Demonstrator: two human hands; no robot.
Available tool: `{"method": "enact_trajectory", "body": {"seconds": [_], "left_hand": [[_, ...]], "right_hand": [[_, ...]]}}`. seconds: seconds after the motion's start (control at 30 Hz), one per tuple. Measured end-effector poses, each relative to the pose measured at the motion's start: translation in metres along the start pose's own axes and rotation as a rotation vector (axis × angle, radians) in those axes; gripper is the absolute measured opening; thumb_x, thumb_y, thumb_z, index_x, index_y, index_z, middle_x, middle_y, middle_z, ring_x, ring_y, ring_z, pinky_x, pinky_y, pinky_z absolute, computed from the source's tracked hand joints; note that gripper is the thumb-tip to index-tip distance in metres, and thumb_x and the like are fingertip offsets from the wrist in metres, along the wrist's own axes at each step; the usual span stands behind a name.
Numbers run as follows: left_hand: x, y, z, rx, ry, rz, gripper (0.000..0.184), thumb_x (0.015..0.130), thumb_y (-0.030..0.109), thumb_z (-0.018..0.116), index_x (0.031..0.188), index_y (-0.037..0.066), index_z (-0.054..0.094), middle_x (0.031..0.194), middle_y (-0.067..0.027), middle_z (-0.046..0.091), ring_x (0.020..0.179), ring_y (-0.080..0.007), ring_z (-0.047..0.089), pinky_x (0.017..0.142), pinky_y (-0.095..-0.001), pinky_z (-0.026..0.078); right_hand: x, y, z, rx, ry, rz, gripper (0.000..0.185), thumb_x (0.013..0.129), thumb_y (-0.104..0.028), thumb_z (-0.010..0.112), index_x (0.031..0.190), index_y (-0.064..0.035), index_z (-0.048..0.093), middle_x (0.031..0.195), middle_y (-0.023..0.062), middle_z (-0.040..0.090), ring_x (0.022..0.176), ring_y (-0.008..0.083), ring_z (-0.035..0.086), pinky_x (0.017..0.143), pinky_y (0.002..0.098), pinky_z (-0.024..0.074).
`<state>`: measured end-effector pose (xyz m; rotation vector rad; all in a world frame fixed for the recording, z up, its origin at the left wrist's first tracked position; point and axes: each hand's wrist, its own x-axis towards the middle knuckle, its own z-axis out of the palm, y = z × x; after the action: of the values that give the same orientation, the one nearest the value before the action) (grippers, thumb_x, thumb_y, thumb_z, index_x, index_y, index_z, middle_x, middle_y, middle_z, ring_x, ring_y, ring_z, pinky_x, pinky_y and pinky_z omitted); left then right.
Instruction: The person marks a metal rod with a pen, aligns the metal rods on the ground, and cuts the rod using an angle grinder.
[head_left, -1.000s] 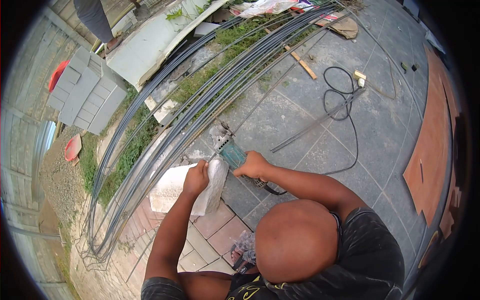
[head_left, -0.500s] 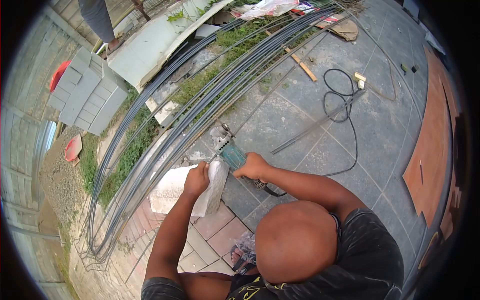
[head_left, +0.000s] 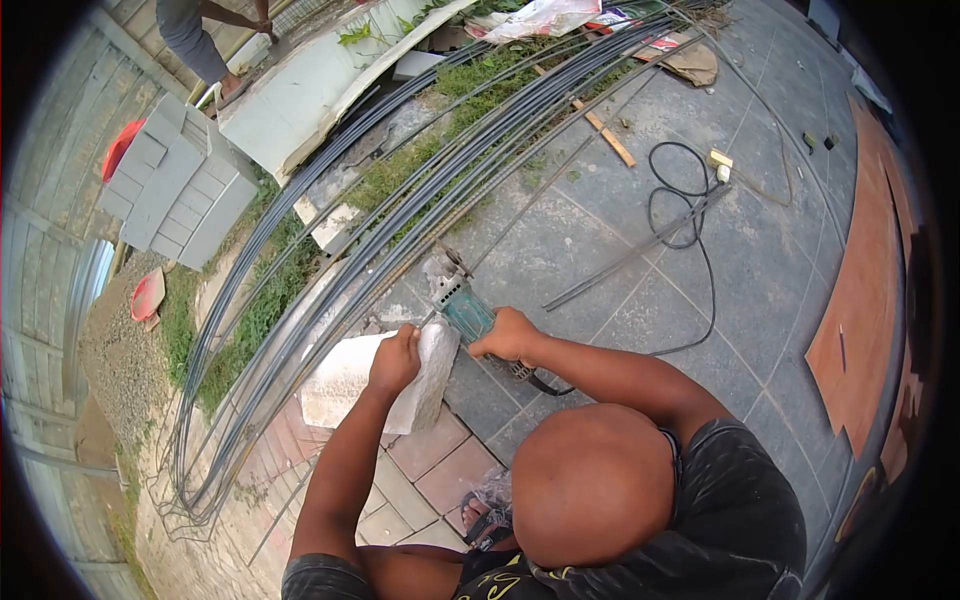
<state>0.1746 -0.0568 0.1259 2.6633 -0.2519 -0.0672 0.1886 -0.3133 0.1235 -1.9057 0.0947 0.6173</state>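
Note:
My right hand [head_left: 508, 335] is wrapped round the body of a green angle grinder [head_left: 466, 311]. The grinder's disc [head_left: 455, 260] points away from me and sits at a thin steel rod [head_left: 520, 208]. My left hand [head_left: 398, 358] is closed on the near part of that rod, just above a white block [head_left: 345, 375]. The block lies on the paving, its top partly hidden by my left hand. Beside the grinder runs a long bundle of steel rods [head_left: 400, 222], bent in a curve across the ground.
A black cable [head_left: 712, 285] coils on the grey tiles near a plug [head_left: 720, 165]. Cut rods [head_left: 630, 250] and a wooden stick [head_left: 605, 132] lie on the tiles. Brown boards [head_left: 850, 290] are at right. Stacked grey blocks [head_left: 180, 185] stand at left; another person's leg [head_left: 190, 45] shows behind.
The other person at the top left has shifted, and their arm and hand now show more. My hands, the grinder and the rod stay almost in the same place.

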Motion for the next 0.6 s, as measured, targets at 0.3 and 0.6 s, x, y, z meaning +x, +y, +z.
{"method": "enact_trajectory", "body": {"seconds": [0.3,0.6], "left_hand": [[0.0001,0.0019,-0.0014,-0.004,0.006,0.008,0.022,0.106,0.024,0.048,0.102,0.004,0.056,0.081,-0.0326,0.066,0.079,-0.0533,0.064,0.071,-0.0606,0.050],[0.0001,0.0012,-0.0012,-0.003,0.003,-0.002,0.022,0.106,0.024,0.048,0.102,0.005,0.057,0.080,-0.0327,0.065,0.078,-0.0537,0.064,0.070,-0.0607,0.049]], "right_hand": [[0.0019,0.0014,0.0008,0.030,-0.013,-0.002,0.060,0.057,-0.028,0.087,0.100,0.0108,0.070,0.095,0.0232,0.073,0.086,0.0304,0.072,0.076,0.0361,0.0566],[0.0002,-0.0022,-0.0010,0.017,-0.026,0.018,0.059,0.056,-0.028,0.087,0.098,0.0108,0.071,0.094,0.0234,0.073,0.085,0.0309,0.072,0.076,0.0358,0.0565]]}}
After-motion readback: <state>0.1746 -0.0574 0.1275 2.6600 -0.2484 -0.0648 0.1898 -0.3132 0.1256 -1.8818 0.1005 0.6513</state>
